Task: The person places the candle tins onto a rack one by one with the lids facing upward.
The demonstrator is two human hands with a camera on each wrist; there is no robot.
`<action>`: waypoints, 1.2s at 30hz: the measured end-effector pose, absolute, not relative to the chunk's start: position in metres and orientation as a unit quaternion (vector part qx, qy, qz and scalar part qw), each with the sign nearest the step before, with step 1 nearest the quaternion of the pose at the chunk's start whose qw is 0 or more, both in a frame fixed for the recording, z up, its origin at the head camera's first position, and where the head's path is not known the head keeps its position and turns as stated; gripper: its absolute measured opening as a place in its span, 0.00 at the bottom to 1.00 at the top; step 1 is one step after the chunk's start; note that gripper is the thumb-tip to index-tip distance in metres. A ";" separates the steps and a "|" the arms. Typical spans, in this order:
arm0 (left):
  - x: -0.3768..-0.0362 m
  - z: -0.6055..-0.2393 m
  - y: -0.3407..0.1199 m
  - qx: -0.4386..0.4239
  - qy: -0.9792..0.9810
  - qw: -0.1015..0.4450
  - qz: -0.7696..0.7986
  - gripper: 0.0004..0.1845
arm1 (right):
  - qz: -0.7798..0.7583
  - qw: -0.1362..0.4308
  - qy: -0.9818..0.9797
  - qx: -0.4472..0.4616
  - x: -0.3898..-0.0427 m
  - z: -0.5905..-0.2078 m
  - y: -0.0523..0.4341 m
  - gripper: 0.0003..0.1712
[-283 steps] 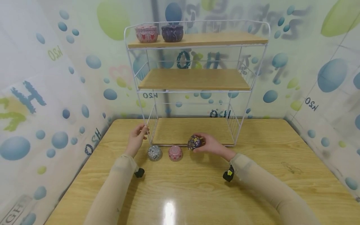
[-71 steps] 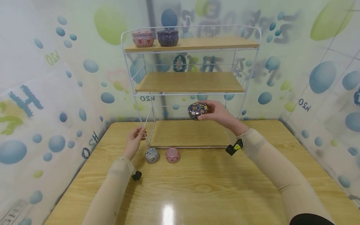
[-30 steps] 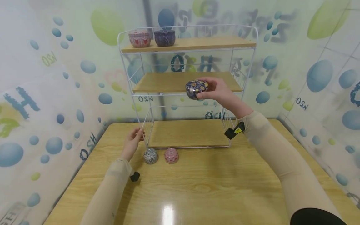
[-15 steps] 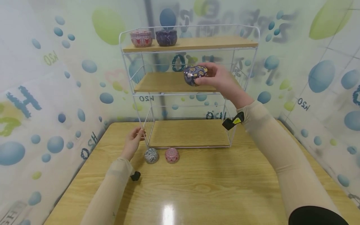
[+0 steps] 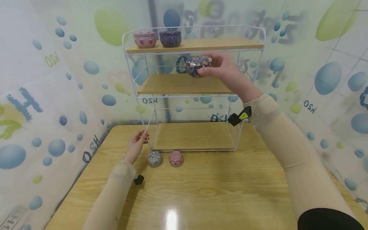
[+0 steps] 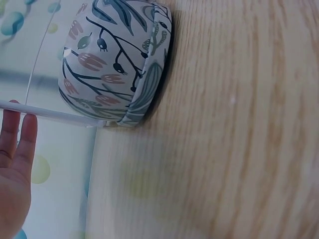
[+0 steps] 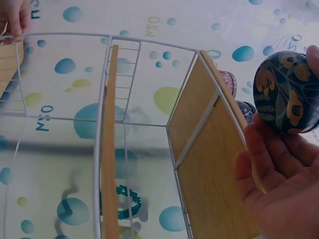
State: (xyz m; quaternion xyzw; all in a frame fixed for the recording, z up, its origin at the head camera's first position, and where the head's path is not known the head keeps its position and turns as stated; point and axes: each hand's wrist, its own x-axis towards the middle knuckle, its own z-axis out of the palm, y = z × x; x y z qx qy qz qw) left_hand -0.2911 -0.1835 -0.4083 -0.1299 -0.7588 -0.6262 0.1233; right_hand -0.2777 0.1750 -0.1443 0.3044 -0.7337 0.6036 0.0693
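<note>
Dark floral tin lifted from the tabletop up the rack

The right hand has carried the dark floral tin from beside the pink tin on the tabletop, past the bottom shelf, to above the middle shelf.

The right hand is raised with arm outstretched and fingers curled in a grip, while the left hand rests low, fingers lightly pinching.
</note>
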 end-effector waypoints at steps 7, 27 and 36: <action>-0.294 -0.411 -0.184 -0.127 -0.760 0.126 -0.625 0.15 | 0.589 0.100 -0.734 0.324 -0.276 -0.130 0.176 0.30; -0.313 -0.433 -0.192 -0.115 -0.760 0.148 -0.622 0.21 | 0.538 0.157 -0.783 0.269 -0.276 -0.090 0.185 0.37; -0.312 -0.434 -0.192 -0.110 -0.763 0.149 -0.619 0.19 | 0.544 0.159 -0.783 0.254 -0.285 -0.080 0.182 0.29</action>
